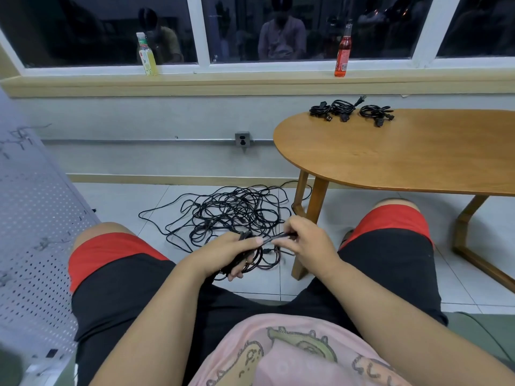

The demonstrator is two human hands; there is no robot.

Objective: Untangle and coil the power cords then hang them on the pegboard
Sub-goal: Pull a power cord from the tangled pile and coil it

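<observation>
I sit with my knees apart above a tangled heap of black power cords (231, 213) on the tiled floor. My left hand (231, 252) grips a partly coiled black cord (263, 259), its loops hanging below my fingers. My right hand (303, 240) pinches the free end of that same cord just right of my left thumb. Three coiled cords (351, 110) lie at the far edge of the wooden table (404, 157). The white pegboard (33, 235) leans at my left, its hooks bare.
A wall outlet (242, 139) sits low on the wall behind the heap. Two drink bottles stand on the window sill, a yellow one (147, 55) and a red one (343, 51). The table's legs (309, 213) stand just right of the cords.
</observation>
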